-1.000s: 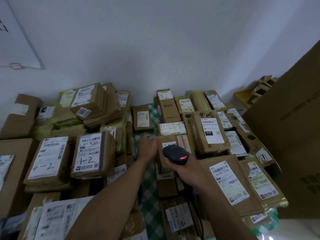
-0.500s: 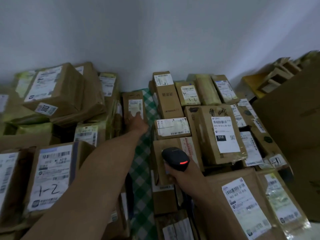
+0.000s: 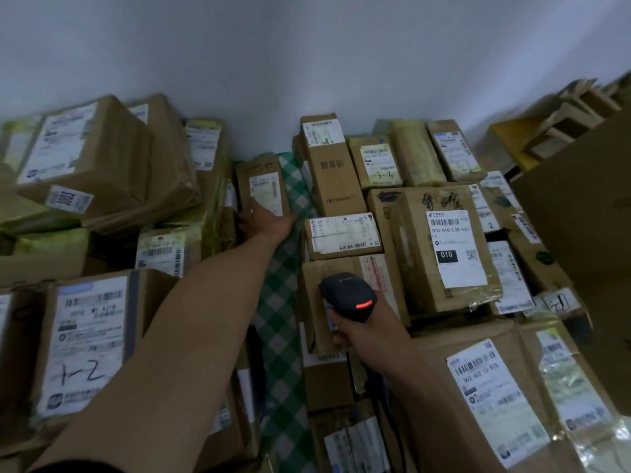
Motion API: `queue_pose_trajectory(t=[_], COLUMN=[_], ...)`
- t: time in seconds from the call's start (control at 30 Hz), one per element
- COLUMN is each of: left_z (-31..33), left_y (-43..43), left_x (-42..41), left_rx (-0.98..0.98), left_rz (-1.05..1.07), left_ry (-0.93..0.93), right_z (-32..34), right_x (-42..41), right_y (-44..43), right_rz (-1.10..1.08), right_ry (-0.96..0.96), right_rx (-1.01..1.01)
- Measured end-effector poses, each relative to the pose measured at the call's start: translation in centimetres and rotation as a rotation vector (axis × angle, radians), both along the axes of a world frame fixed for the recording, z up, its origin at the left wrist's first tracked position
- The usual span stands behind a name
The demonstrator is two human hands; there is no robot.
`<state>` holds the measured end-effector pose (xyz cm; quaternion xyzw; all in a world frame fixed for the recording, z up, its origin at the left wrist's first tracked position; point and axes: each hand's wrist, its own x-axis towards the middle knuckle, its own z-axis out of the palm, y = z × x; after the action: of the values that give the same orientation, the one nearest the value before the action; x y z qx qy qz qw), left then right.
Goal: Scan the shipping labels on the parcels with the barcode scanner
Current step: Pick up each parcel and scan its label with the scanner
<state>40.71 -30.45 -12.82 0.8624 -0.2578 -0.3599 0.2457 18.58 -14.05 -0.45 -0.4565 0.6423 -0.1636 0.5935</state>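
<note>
A pale wall (image 3: 307,56) backs a surface crowded with brown parcels (image 3: 409,268), split by a strip of green checked cloth (image 3: 278,322) running from 6 to 12 o'clock. I cannot tell whether a tabletop or the floor lies beneath.

At 11 o'clock, at the far end of the strip, is a small parcel (image 3: 263,180), its white label (image 3: 268,192) facing me. My left hand (image 3: 264,223) has its grip pinching the parcel's near end, thumb on the face. At 5 o'clock my right hand (image 3: 363,336) has its grip wrapped round the handle of the black scanner (image 3: 346,295). Its red light shows and its nose points toward 12 o'clock.

To scan cleanly, I judge I should tilt the label toward the scanner, keep my thumb off the barcode, and swing the nose a little left.

Room is tight. Tall stacks (image 3: 95,158) crowd 9 o'clock, and a big carton (image 3: 587,240) walls off 3 o'clock. The cloth strip is the only open lane.
</note>
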Motion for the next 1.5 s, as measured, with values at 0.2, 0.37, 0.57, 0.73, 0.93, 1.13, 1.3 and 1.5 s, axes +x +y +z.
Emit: queue_pose_trajectory(t=[0.2,0.37,0.57,0.73,0.93,1.13,1.3,1.5], left_z=[7.1,11.5,15.8,19.1,20.4,20.4,21.0,22.6], left_y=[3.5,7.9,18.4,27.7,35.1,38.5,39.4,37.9], left_x=[-1.1,-2.1,-5.6,-10.0,-14.9,-19.7,-21.1,-18.9], left_rx=[-0.220,-0.421,-0.654,-0.742,-0.638,-0.651,-0.672,-0.604], left_rz=[0.030,0.008,-0.018,-0.055,-0.151,-0.284,-0.245,-0.066], left_ry=[-0.011,0.005,0.057,0.075,0.081,-0.008,0.167,0.348], right_z=[0.8,3.1,6.5,9.1,10.5,10.1,9.1,9.4], right_x=[-0.2,-0.1,-1.5,-4.3,-8.6,-11.7,-13.7,-16.1], right_y=[-0.1,0.6,3.2,7.1,12.6,15.9,16.5,16.5], right_rz=[0.028,0.000,0.017,-0.014,-0.152,-0.253,-0.304,-0.188], right_ry=[0.003,-0.043,-0.159,-0.272,-0.409,-0.455,-0.420,-0.434], right_rx=[-0.016,-0.008,-0.121,-0.238,-0.319,-0.421,-0.461,-0.425])
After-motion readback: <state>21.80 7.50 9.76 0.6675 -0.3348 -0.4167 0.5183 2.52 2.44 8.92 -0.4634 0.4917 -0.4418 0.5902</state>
